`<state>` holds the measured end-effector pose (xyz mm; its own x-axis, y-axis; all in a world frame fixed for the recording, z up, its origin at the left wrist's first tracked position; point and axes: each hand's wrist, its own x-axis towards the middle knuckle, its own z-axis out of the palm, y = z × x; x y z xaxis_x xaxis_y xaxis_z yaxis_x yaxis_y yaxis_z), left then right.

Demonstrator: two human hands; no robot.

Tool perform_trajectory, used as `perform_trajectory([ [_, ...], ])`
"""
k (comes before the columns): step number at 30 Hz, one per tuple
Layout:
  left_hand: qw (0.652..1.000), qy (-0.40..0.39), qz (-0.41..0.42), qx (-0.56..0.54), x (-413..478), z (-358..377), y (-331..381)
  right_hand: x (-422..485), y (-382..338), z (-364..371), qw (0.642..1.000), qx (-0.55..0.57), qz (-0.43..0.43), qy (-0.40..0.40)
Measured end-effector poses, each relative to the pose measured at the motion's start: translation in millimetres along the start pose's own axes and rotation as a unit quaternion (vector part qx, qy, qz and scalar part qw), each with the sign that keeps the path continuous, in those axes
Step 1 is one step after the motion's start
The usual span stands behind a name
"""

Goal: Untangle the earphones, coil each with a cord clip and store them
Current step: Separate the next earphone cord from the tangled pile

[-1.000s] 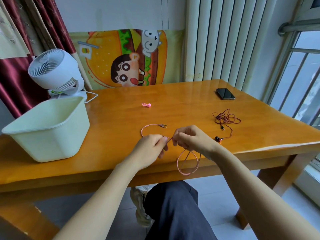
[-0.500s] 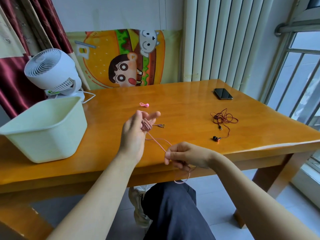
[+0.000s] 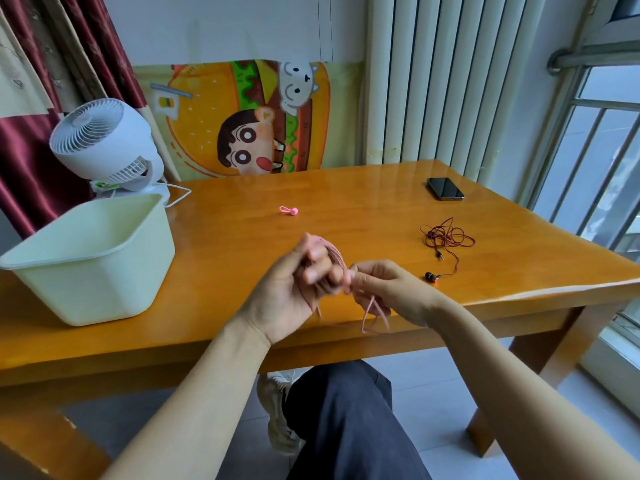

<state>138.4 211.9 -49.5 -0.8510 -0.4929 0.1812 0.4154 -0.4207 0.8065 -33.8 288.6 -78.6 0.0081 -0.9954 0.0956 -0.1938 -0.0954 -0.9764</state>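
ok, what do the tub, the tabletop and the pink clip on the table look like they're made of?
Tub: pale green plastic, likely moulded; smooth satin walls with a rolled rim.
Tabletop: wood under a glossy varnish; the grain shows and it carries bright reflections.
Pink clip: probably silicone or soft plastic with a matte look; too small to be sure.
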Motion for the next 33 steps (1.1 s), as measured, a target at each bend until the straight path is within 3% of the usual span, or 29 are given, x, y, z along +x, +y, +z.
perform_trajectory([
  [2,0.989,0.069,0.092,-0.094,6.8,-0.9,4.7,-2.2,4.5,-1.2,0.998,-0.012,0.045,-0.047],
  [4,0.972,0.149,0.159,-0.090,13.9,-8.6,6.9,-5.3,4.7,-0.1,0.991,-0.027,0.079,-0.109],
  [6,0.951,0.216,0.184,0.124,16.7,-19.3,2.4,-7.7,2.2,0.0,0.985,-0.005,0.087,-0.146],
  [8,0.858,0.238,0.187,0.416,12.1,-27.5,-9.9,-8.3,-2.1,-3.2,0.988,0.001,0.078,-0.130],
  [9,0.813,0.232,0.183,0.501,9.8,-29.0,-14.8,-8.0,-4.6,-4.5,0.992,-0.023,0.071,-0.101],
  [12,0.736,0.207,0.184,0.617,7.0,-31.5,-22.4,-7.0,-5.1,-7.4,0.992,-0.117,0.045,0.010],
  [16,0.663,0.153,0.140,0.719,7.6,-36.0,-27.6,-6.2,-0.4,-11.9,0.992,-0.107,0.017,0.067],
  [18,0.683,0.117,0.090,0.715,7.2,-35.9,-29.6,-5.3,-0.2,-12.7,0.992,-0.088,-0.002,0.095],
  [20,0.757,0.062,0.019,0.650,5.2,-29.1,-28.2,-3.5,0.2,-12.7,0.993,-0.032,-0.021,0.114],
  [23,0.881,-0.031,-0.071,0.467,-0.5,-14.9,-26.4,1.1,0.5,-8.8,0.991,0.047,-0.038,0.120],
  [26,0.957,-0.040,-0.050,0.283,-2.7,-7.0,-24.3,5.5,0.8,-5.3,0.986,0.100,-0.047,0.122],
  [29,0.996,-0.008,0.002,0.094,-0.6,-2.9,-19.8,5.2,6.0,-0.1,0.992,0.086,-0.025,0.084],
  [33,0.993,0.061,0.098,-0.029,9.3,-3.9,-12.4,3.9,13.8,9.0,0.999,0.021,0.030,0.000],
])
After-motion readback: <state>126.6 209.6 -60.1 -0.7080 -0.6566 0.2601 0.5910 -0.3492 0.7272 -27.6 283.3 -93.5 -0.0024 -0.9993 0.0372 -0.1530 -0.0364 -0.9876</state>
